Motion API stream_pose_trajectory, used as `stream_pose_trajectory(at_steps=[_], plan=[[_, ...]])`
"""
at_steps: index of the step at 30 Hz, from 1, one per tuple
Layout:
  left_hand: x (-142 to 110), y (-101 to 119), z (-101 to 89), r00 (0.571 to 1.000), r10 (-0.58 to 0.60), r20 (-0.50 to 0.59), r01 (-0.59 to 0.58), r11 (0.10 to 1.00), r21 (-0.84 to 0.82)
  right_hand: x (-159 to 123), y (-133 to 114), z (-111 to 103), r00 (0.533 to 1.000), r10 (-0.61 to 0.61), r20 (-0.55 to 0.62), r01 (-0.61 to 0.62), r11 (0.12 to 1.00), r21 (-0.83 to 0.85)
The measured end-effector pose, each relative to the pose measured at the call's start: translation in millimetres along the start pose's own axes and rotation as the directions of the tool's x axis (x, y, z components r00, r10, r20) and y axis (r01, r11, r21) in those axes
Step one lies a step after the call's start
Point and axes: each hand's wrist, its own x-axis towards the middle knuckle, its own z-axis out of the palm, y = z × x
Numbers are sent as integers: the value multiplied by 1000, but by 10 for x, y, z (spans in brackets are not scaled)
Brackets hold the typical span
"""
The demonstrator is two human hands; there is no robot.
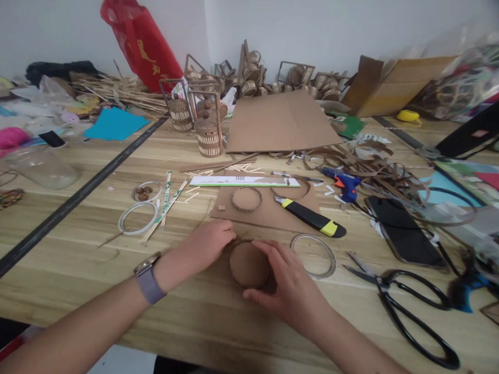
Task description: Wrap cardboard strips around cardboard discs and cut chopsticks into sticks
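Note:
A round cardboard piece with a raised rim (249, 265) sits low over the table in front of me. My right hand (280, 274) curls around its right side, thumb at the near edge and fingers at the far edge. At its upper left, my left hand (214, 241) is closed in a pinch close to the rim; whatever the fingertips hold is hidden. Just right of my right hand lies a pale ring (332, 263). Beyond my hands, a smaller ring with a notched edge (247, 209) rests on a flat cardboard sheet (271, 218).
A yellow-black utility knife (311, 216), blue glue gun (346, 184), phone (404, 232) and black-handled scissors (397, 299) lie to the right. Pale rings (138, 218) and wooden sticks (168, 210) are at left. Small lidded baskets (209, 136) stand behind, beside a large cardboard panel (282, 122).

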Motion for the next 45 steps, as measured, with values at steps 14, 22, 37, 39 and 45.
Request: stream_pose_trajectory(at_steps=[14, 22, 37, 39, 45], plan=[[-68, 181, -185, 953, -265, -146, 231, 949, -214, -6, 84, -36, 996, -21, -82, 25, 999, 44], [-19, 617, -27, 898, -434, -71, 215, 575, -789, -5, 55, -96, 991, 2, -137, 37, 960, 278], [-60, 849, 89, 890, -426, -161, 135, 584, -801, 59, -159, -62, 871, 373, -319, -113, 785, 609], [-60, 857, 92, 892, -418, -170, 122, 586, -801, 52, -164, -50, 871, 373, -320, -98, 770, 631], [-72, 872, 99, 897, -407, -172, 107, 577, -809, 52, -161, -47, 871, 351, -344, -90, 802, 591]])
